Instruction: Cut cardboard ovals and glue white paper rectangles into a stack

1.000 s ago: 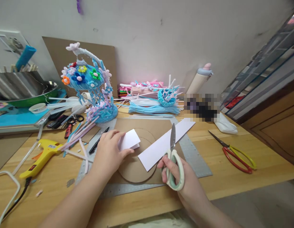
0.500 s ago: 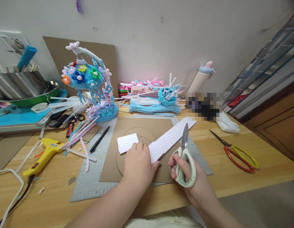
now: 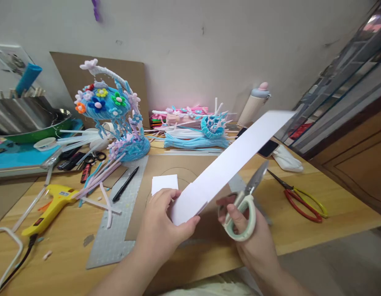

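My left hand (image 3: 165, 226) grips the near end of a long white paper strip (image 3: 233, 164), thumb in front and fingers behind. The strip is raised and slants up to the right above the board. My right hand (image 3: 248, 226) holds pale green scissors (image 3: 244, 218) through the handles, blades pointing up and to the right, beside the strip but apart from it. A small white paper rectangle (image 3: 164, 183) lies on the brown cardboard (image 3: 137, 213), just beyond my left hand. Pencilled curves on the cardboard are partly covered.
Under the cardboard lies a grey cutting mat (image 3: 105, 242). A black pen (image 3: 125, 185) and yellow glue gun (image 3: 51, 205) lie left; red-and-yellow-handled scissors (image 3: 304, 201) lie right. Behind stand a blue flowered pipe-cleaner lamp shape (image 3: 107, 107), bundled pipe cleaners (image 3: 195, 139) and a bottle (image 3: 255, 102).
My left hand has lifted the paper strip off the cardboard and tilted its far end upward. The scissors have turned further to the right in my right hand. The small rectangle stays on the cardboard.
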Action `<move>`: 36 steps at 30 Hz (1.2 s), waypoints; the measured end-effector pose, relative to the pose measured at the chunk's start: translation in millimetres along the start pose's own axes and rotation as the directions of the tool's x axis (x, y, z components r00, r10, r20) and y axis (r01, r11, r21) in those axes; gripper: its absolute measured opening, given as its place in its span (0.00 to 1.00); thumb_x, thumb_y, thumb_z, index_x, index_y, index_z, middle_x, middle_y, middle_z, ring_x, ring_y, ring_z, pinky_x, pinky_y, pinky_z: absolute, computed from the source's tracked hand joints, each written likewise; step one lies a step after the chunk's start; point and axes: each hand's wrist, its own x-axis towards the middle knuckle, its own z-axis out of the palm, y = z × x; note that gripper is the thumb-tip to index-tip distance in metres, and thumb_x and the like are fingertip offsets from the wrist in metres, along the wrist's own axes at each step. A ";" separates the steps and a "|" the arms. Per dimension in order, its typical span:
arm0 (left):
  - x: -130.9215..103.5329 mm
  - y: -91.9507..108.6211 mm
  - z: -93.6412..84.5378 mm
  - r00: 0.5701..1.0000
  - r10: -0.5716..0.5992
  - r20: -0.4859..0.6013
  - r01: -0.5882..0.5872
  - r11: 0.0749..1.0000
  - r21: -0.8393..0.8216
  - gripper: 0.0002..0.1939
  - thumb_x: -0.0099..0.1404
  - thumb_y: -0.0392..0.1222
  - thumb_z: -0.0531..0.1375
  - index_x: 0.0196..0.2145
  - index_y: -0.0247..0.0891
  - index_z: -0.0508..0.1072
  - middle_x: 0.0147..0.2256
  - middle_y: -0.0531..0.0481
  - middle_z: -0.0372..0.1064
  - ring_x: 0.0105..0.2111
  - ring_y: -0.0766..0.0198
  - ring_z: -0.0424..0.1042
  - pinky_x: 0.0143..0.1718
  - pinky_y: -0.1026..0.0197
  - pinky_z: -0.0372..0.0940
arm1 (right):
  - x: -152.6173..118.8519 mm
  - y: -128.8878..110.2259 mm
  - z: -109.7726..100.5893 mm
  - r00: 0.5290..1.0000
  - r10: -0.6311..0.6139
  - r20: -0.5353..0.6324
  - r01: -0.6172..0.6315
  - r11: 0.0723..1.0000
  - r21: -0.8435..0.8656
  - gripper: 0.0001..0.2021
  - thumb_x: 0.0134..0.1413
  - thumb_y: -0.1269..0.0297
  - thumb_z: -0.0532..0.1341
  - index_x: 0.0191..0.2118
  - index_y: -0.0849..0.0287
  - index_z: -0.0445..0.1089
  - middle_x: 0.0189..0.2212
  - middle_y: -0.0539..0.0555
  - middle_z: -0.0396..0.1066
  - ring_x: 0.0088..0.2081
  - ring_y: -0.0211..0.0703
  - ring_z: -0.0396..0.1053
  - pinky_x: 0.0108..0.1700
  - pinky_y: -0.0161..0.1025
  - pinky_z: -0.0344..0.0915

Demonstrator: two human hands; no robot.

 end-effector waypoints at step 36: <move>-14.9 -27.8 1.7 0.990 -0.096 0.107 0.108 0.987 -0.121 0.27 0.47 0.38 0.70 0.46 0.48 0.70 0.45 0.52 0.73 0.44 0.52 0.67 0.42 0.53 0.58 | 35.3 0.9 24.9 0.740 0.105 0.665 0.154 0.935 -0.319 0.30 0.40 0.54 0.72 0.52 0.51 0.68 0.43 0.56 0.71 0.43 0.53 0.70 0.44 0.46 0.69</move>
